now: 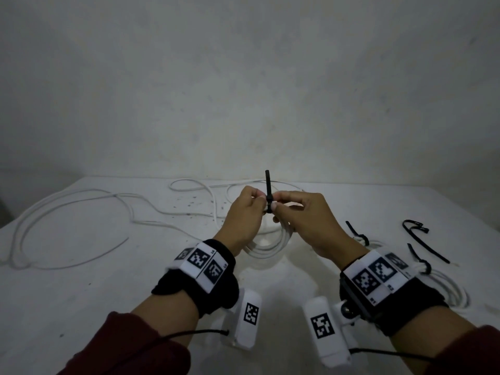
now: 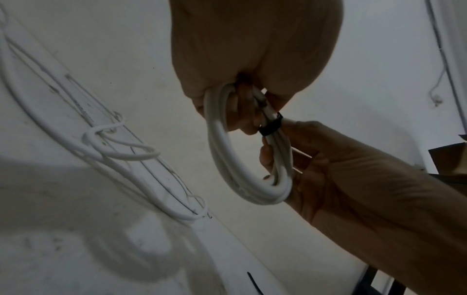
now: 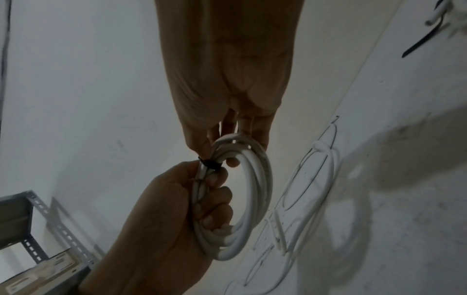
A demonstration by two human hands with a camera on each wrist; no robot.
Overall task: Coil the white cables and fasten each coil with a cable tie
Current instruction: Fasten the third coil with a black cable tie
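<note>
Just above the middle of the head view, both hands hold a small coil of white cable [image 1: 266, 246] in the air over the white tabletop [image 1: 81, 293]. The coil hangs as an upright ring with its long axis near vertical, and its lower loop shows between the wrists. The left hand [image 1: 243, 212] has its grip curled round the coil's strands, fingers wrapped through the ring. The right hand [image 1: 303, 217] pinches the coil at a black cable tie [image 1: 268, 190] banded round the bundled strands — the tie's free tail points straight up, toward the wall. In the left wrist view the black band [image 2: 270, 126] sits at the top right of the ring.

Loose white cable [image 1: 67, 212] sprawls across the left of the tabletop. At the right edge lie spare black cable ties [image 1: 422, 236] and finished coils [image 1: 443, 285] — already tied.
</note>
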